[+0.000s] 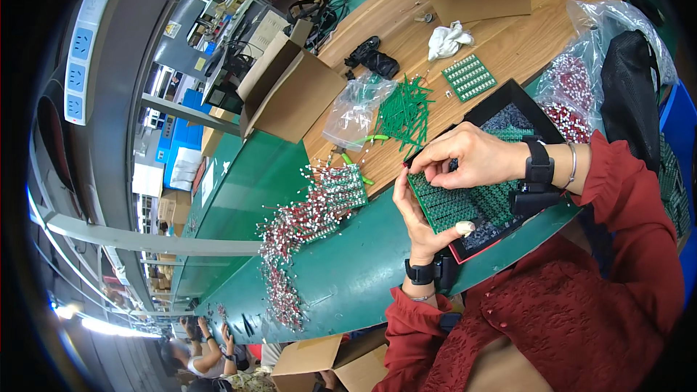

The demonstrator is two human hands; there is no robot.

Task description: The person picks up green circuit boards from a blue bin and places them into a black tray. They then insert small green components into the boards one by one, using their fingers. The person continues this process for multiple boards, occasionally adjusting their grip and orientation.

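Steadying board (437, 205) | left grip (421, 229): clasping its edges | right grip (472, 156): fingertips bunched near corner, cannot tell if pinching | advice: brace board, work gently

Green, finely patterned circuit board (441, 207), aslant in left hand (421, 231)

we've got our right hand (479, 156) up top, fingers (438, 151) curled in, and our left hand (421, 229) kinda cupped lower down, thumb (451, 233) poking out to the side.
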